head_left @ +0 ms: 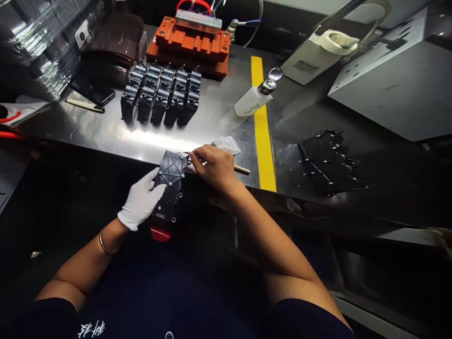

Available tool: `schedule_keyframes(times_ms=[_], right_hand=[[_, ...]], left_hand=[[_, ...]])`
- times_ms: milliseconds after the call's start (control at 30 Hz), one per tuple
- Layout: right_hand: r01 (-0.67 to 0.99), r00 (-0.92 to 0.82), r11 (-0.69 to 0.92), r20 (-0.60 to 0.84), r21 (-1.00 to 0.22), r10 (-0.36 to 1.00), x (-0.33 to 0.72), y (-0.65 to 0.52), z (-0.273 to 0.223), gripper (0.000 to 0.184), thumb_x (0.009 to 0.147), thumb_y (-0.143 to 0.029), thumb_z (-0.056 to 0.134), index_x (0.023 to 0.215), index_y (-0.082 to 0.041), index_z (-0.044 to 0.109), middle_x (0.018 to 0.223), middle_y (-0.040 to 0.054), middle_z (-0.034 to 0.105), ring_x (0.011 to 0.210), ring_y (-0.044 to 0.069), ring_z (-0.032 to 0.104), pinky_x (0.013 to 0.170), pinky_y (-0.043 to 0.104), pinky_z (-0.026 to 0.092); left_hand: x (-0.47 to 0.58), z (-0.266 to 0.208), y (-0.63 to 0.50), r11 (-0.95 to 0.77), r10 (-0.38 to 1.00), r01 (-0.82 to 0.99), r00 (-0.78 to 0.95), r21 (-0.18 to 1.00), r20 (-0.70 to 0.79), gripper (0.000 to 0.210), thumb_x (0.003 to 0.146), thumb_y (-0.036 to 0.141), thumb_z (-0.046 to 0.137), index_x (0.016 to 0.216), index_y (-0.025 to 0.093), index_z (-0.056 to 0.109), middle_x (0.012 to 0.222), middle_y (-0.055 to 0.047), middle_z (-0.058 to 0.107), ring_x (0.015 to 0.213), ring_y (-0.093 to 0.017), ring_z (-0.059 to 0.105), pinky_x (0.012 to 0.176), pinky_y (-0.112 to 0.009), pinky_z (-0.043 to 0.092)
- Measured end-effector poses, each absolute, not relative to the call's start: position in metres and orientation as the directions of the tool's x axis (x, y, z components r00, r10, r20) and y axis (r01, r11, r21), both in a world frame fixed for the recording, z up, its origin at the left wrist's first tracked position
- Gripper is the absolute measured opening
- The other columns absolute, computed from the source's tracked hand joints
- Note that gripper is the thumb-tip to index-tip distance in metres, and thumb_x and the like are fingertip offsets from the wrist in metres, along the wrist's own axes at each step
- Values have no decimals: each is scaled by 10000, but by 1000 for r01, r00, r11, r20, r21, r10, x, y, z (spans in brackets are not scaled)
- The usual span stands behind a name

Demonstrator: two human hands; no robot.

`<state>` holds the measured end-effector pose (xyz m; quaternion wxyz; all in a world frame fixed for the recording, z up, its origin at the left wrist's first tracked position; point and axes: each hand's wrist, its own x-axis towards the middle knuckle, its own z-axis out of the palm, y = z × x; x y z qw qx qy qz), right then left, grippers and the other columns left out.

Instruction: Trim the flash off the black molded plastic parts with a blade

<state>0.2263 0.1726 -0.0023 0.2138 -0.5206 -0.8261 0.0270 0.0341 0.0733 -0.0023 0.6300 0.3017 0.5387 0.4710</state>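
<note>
I've got black housing [172,168] just off bench edge, white-gloved left hand [141,200] clamped round its side. Bare right hand [217,167] curls at its upper corner, can't tell if fingertips pinch anything. Crumpled tissue [229,144] and slim stick [242,169] kinda crowd that hand. Farther back on shiny metal bench [215,103]: five black blocky parts [160,96] in neat row, orange slotted fixture [197,42], white bottle [249,101] beside flat yellow strip [264,141]. Housing's got crisscross ribs, round bosses; glove looks soft, knitted.
</note>
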Motion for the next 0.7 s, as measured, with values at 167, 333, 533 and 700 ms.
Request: schedule_keyframes(times_ms=[167,333,533,700], right_hand=[[842,-359,454,324,-292,875,227,172,-1,288,915,-354,472,743,-202,646,737,43,669,678,173,605,574,267,339],[811,-362,479,355,-335,862,232,157,0,282,916,-356,477,749,-200,642,706,38,662,638,157,590,573,267,367],[745,-478,558,290,-366,829,238,137,-2,321,931,-390,463,738,-202,639,689,42,664,617,146,580,578,263,393],[756,-519,593,299,-276,801,237,139,4,336,935,-376,471,706,-196,637,674,39,655,612,139,570,557,263,349]], left_hand=[[33,2,75,374,921,-233,-21,898,-389,623,711,247,742,1308,174,580,803,-18,736,713,-154,662,680,-223,535],[32,-1,77,364,927,-195,-18,911,-374,616,719,263,729,1311,180,578,814,-16,736,706,-150,658,673,-219,534],[32,-3,77,340,938,-128,-26,932,-345,594,762,285,694,1331,184,558,825,-23,731,770,-165,670,705,-231,545],[31,-2,77,336,940,-120,-11,934,-340,582,767,282,694,1327,194,564,835,-23,731,729,-155,665,664,-218,536]])
